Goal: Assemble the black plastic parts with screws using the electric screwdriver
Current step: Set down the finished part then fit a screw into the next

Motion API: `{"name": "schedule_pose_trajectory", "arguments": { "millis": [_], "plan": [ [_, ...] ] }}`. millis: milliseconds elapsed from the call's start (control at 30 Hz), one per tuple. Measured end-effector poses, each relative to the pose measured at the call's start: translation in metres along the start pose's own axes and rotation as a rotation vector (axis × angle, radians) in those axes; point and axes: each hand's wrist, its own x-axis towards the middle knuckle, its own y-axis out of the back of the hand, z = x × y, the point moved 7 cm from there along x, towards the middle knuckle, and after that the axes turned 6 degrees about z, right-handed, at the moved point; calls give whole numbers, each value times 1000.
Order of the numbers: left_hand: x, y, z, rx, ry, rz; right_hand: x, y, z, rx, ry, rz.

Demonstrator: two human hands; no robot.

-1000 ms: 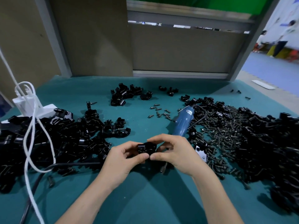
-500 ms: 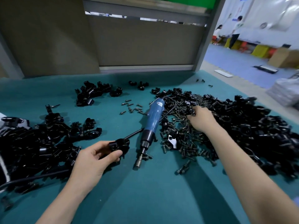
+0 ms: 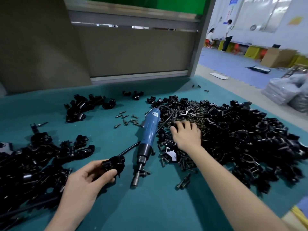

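The left hand [image 3: 86, 179] is held low with the palm turned upward. A black plastic part [image 3: 114, 165] is gripped at its fingertips: the thumb [image 3: 109, 173] is pressed against the part's near side and the fingers are curled under and behind it. The bare left forearm [image 3: 66, 214] is angled in from the lower left. The right arm [image 3: 233, 185] is stretched forward, and the right hand [image 3: 185, 135] is turned palm down, its fingers [image 3: 185, 125] spread and slightly bent, the thumb set apart to their left.

Teal-covered table [image 3: 158, 205]: blue electric screwdriver [image 3: 150, 130] lying centre, loose screws [image 3: 126, 120] beside it, black plastic parts [image 3: 250, 139] heaped left and right.
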Motion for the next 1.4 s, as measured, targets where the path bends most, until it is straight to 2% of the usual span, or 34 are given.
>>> {"name": "schedule_pose_trajectory", "arguments": {
  "millis": [67,233,367,433,500,600,667,867,1067,1133,1233,1400],
  "plan": [
    [0,0,0,7,-4,-3,-26,-4,-10,44,92,-65],
    [-1,0,1,42,0,-2,-69,2,-27,225,161,-357],
    [-2,1,2,33,13,-5,-82,31,-30,316,251,-456],
    [-3,1,3,26,9,-9,-76,48,-20,347,232,-395],
    [-3,0,3,23,0,-12,-58,68,-1,386,134,-210],
    [-1,-1,1,20,-3,-13,-30,86,23,310,40,50],
    [-1,0,0,23,4,-11,-17,86,27,268,34,100],
    [-1,0,-1,-4,26,-3,-7,54,4,130,274,-52],
    [-2,-1,0,-1,27,-8,-1,42,-12,-76,463,-125],
    [-2,-1,1,-9,22,-13,0,44,-11,-8,459,-108],
    [-3,-2,2,-9,20,-20,4,56,-1,174,349,-16],
    [-3,-2,2,-17,25,-17,-1,44,2,143,357,-122]
  ]
}}
